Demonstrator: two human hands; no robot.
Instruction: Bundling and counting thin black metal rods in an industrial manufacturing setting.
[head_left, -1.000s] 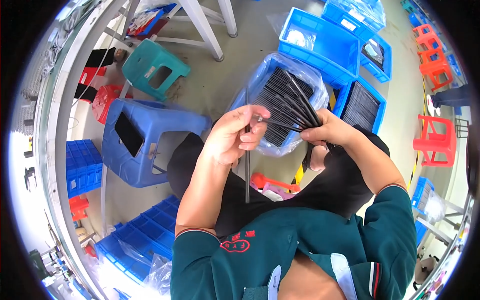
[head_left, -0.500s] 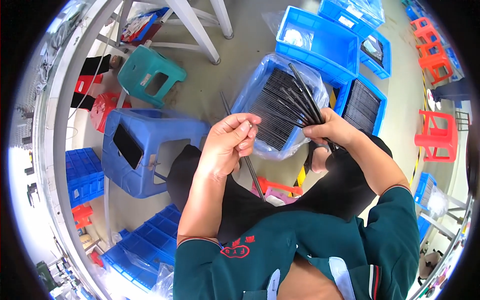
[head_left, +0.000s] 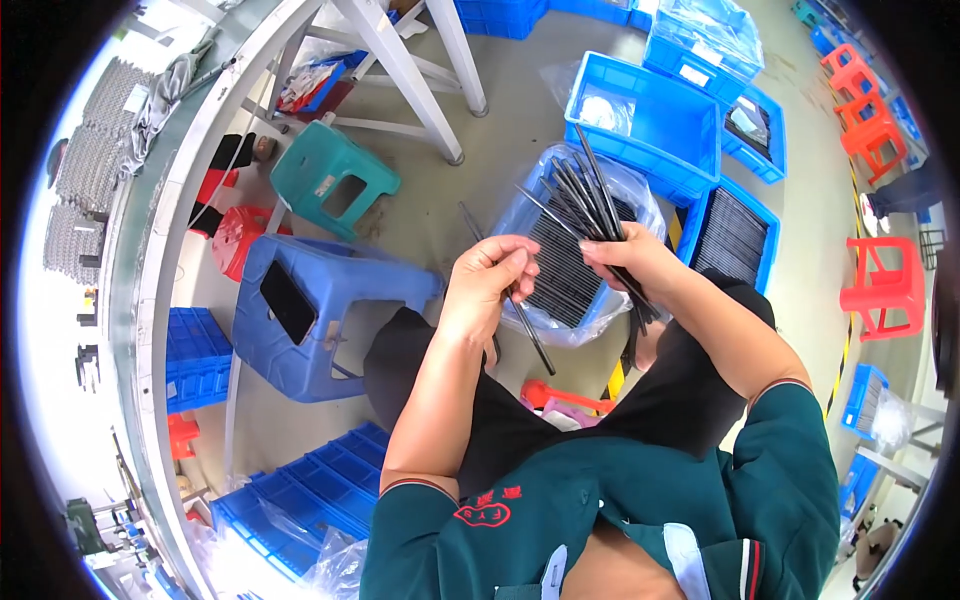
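My right hand (head_left: 632, 262) is closed around a bundle of thin black rods (head_left: 590, 195), which fan out up and to the left, their lower ends showing below the fist. My left hand (head_left: 497, 272) is closed, thumb and forefinger pinched together. A single black rod (head_left: 530, 335) runs slantwise through its curled fingers; part of it is hidden by the hand. Beneath both hands stands a blue crate (head_left: 508, 240) lined with clear plastic, with rows of similar black rods (head_left: 565, 285) lying in it.
A blue stool (head_left: 345, 270) with a dark phone (head_left: 288, 302) on it stands at the left, a green stool (head_left: 318, 165) beyond it. More blue crates (head_left: 650, 150) stand at the far right, one holding dark rods (head_left: 728, 228). Red stools (head_left: 885, 290) line the right side.
The whole view has shifted slightly right and down. My hands have come closer together, and the bundle in my right hand points more upright. The left hand's rod has less length showing below it.
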